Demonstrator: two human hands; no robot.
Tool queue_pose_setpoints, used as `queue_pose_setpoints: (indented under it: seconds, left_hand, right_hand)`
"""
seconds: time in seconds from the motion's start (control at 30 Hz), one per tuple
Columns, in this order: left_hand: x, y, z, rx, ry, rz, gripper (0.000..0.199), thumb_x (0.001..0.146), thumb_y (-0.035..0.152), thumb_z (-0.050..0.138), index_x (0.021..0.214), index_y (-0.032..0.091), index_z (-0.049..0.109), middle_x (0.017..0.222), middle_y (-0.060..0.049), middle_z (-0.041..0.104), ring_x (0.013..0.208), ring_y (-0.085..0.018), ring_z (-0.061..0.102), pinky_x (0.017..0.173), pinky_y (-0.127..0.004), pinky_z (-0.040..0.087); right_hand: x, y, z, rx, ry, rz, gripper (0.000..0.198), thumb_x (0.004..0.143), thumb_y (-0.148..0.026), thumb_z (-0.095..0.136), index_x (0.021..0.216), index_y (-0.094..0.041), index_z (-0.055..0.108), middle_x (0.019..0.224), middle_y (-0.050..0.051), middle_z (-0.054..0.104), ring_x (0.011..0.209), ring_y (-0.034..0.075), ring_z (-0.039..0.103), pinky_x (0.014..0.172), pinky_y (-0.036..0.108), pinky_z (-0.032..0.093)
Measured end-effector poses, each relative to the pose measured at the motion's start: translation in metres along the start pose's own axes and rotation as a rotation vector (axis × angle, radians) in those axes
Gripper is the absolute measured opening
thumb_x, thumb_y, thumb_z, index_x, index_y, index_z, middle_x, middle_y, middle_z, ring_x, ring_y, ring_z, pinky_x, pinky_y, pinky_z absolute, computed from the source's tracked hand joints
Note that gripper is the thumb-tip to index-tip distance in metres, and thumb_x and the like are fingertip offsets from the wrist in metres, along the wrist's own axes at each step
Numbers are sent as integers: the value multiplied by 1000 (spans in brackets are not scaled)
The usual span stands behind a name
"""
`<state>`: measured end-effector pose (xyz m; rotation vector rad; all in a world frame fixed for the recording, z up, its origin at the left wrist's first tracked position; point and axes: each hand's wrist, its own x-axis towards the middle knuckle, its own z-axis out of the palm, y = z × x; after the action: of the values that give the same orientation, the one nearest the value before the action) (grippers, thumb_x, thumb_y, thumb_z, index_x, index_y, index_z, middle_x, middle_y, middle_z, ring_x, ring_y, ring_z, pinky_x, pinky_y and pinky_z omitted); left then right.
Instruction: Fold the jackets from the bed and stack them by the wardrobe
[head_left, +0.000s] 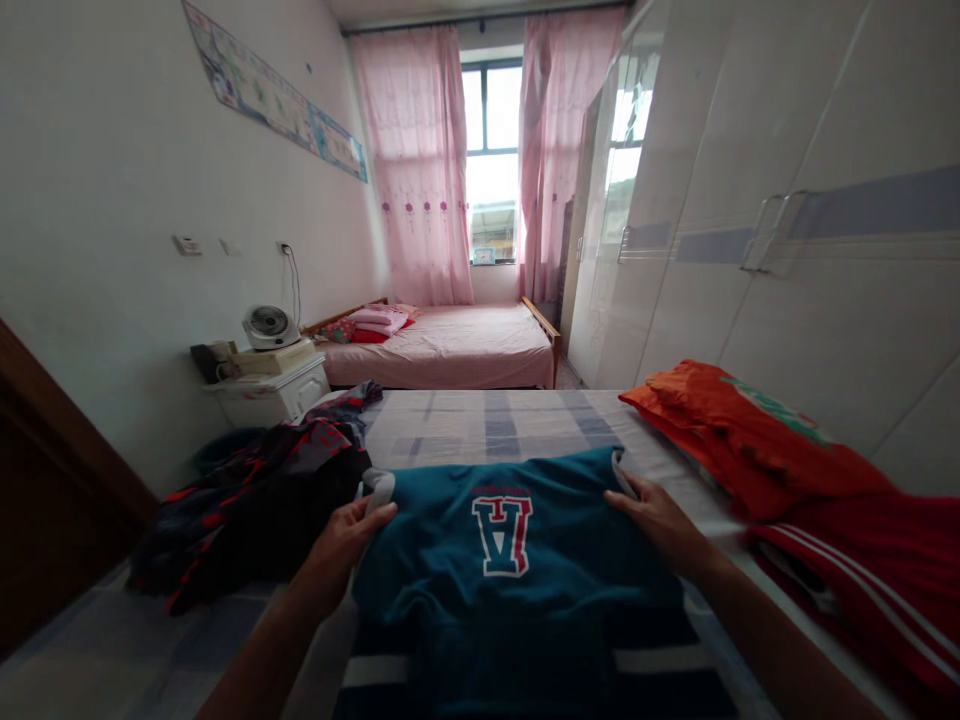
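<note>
A teal sweatshirt (442,560) with a large letter A print, upside down to me, and dark, white-striped parts near me lies across the bed in front of me. My left hand (349,535) pinches its left edge beside a pale grey patch of cloth. On the opposite edge, my right hand (652,515) grips the cloth with the thumb on top. Between the two hands the fabric is spread fairly flat at the far end and wrinkled lower down. Its near end runs out of view at the bottom.
Dark patterned clothes (277,500) lie heaped on the left. Folded orange clothes (757,430) and a red garment with white stripes (862,560) lie on the right of the checked bedsheet (487,420). Beyond are a pink bed (465,345), a nightstand (277,385) with a fan (270,326), and white wardrobes (810,330).
</note>
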<state>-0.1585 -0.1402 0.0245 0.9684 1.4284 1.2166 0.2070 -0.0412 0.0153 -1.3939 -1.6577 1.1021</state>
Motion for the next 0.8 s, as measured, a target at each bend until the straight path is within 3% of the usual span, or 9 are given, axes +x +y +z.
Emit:
queue_pose_setpoints:
  seconds: [0.1, 0.17, 0.3, 0.4, 0.47, 0.57, 0.7, 0.8]
  left_hand:
    - [-1, 31, 11, -110, 11, 96, 40, 67, 40, 71, 97, 15, 62, 64, 2, 63, 50, -12, 56, 48, -21, 44]
    - [5, 48, 15, -86, 47, 161, 41, 66, 39, 69, 98, 15, 61, 64, 1, 64, 50, -13, 57, 49, -22, 46]
    - [37, 56, 16, 342, 157, 264, 41, 74, 43, 54, 100, 12, 61, 70, -4, 66, 59, -18, 62, 55, -27, 50]
    - [64, 44, 19, 587, 252, 298, 41, 73, 33, 53, 106, 9, 59, 83, -10, 67, 81, -26, 65, 73, -36, 51]
    - [73, 32, 30, 666, 256, 361, 44, 72, 28, 54, 112, 8, 57, 102, -16, 65, 101, -29, 59, 91, -41, 44]
    - [69, 11, 60, 760, 139, 487, 45, 75, 30, 56, 116, 12, 58, 129, -15, 53, 124, -25, 44, 107, -36, 29]
    - [48, -21, 99, 1008, -90, 640, 53, 82, 42, 53, 131, 23, 48, 145, -8, 36, 135, -27, 29, 110, -46, 23]
    - [35, -42, 111, 1207, -135, 699, 55, 84, 40, 52, 136, 27, 42, 146, -8, 35, 135, -29, 28, 108, -54, 21]
  right_hand:
    - [5, -31, -12, 199, -60, -15, 51, 75, -42, 56, 122, -21, 52, 82, 1, 71, 67, 20, 67, 61, 31, 54]
    - [13, -47, -24, 195, 18, -46, 53, 74, -40, 59, 124, -22, 51, 86, 2, 72, 69, 21, 67, 63, 31, 54]
    - [41, -53, -47, -232, 228, -87, 47, 81, -36, 48, 123, -15, 52, 97, 9, 70, 83, 23, 67, 72, 33, 53]
    - [58, -37, -51, -563, 355, -91, 47, 80, -28, 47, 121, -6, 53, 113, 19, 63, 106, 30, 59, 91, 40, 45]
    - [61, -26, -41, -620, 368, -110, 49, 79, -26, 48, 122, -3, 52, 125, 22, 55, 119, 32, 49, 101, 42, 36]
    - [54, -12, -13, -670, 310, -172, 51, 83, -33, 46, 128, -9, 49, 136, 16, 47, 128, 26, 39, 106, 38, 30]
    - [35, 5, 32, -803, 191, -245, 52, 88, -43, 40, 134, -19, 45, 144, 8, 38, 134, 25, 29, 107, 43, 27]
    - [23, 21, 53, -894, 113, -277, 49, 90, -43, 36, 133, -22, 47, 144, 6, 39, 134, 24, 29, 107, 43, 25]
